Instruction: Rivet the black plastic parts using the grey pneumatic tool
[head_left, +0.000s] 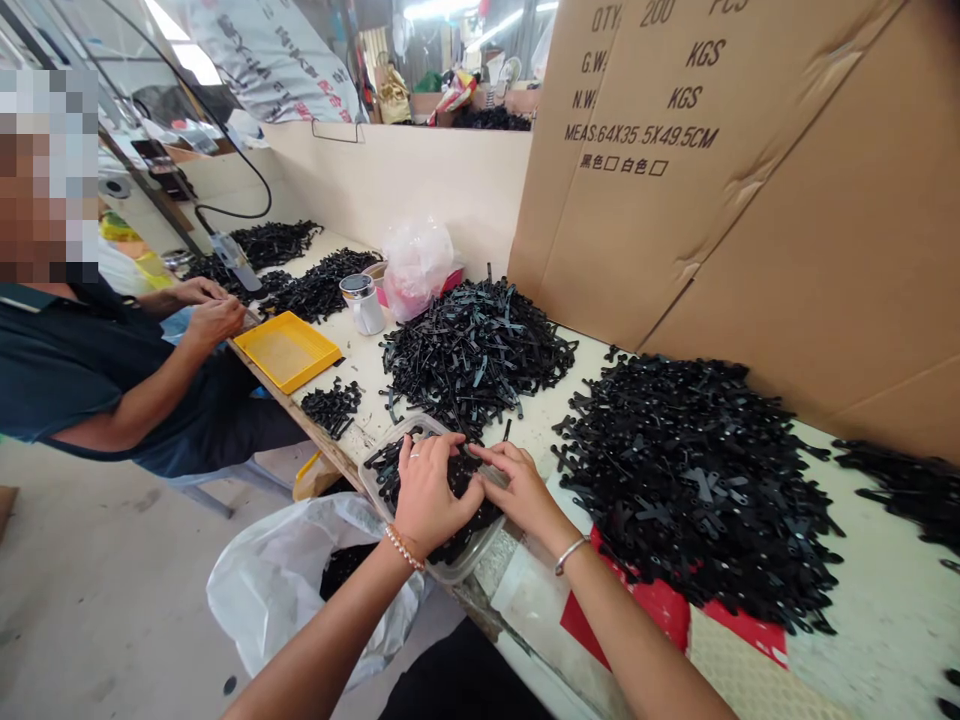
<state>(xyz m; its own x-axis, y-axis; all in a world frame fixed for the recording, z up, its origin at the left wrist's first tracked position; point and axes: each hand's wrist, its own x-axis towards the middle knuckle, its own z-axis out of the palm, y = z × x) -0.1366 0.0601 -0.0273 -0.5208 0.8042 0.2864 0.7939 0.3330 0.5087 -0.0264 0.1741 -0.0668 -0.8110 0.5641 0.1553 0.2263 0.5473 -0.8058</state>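
Note:
My left hand point(437, 490) is curled over a clear plastic container point(456, 572) at the table's front edge. Small black flat parts point(390, 470) fill the container. My right hand point(523, 490) meets it from the right, with thumb tips close together and index fingertips nearly touching. Any small black part between the fingers blends with the dark parts below, so I cannot make it out. Just beyond my right hand a narrow black strip point(508, 430) sticks up. Behind the container rises a heap of long black strips point(480, 345); to the right lies a heap of black flat pieces point(697, 480).
A white plastic bag point(262, 570) hangs below the table edge. Left stand a yellow tray point(289, 350), a white mug point(364, 305) and a pink-white bag point(416, 265). A cardboard sheet point(637, 240) leans behind. A co-worker point(142, 380) sits at the left.

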